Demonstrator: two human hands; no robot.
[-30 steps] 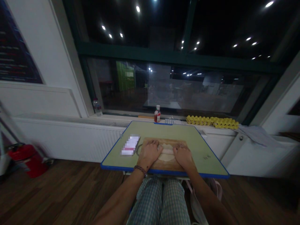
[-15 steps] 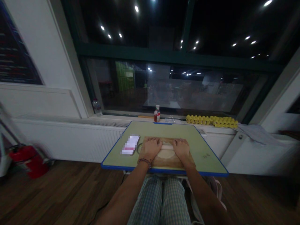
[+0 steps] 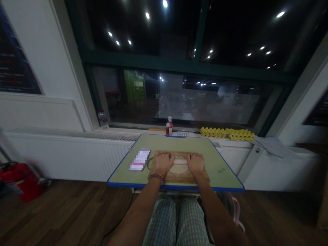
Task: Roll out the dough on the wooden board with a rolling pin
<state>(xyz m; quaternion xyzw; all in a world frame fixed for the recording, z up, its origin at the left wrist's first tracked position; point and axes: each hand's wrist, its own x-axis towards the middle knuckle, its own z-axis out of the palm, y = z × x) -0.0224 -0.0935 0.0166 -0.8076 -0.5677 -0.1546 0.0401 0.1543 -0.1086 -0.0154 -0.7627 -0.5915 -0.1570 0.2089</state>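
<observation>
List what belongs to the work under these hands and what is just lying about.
In use:
left hand
right hand
rolling pin
round of dough
wooden board

Lying about:
blurred-out phone
sauce bottle
yellow egg tray
plastic water bottle

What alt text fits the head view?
The left hand and right hand rest on a rolling pin above round dough on a wooden board. The board sits on a green table. Beyond it stand a sauce bottle and a yellow egg tray.
</observation>
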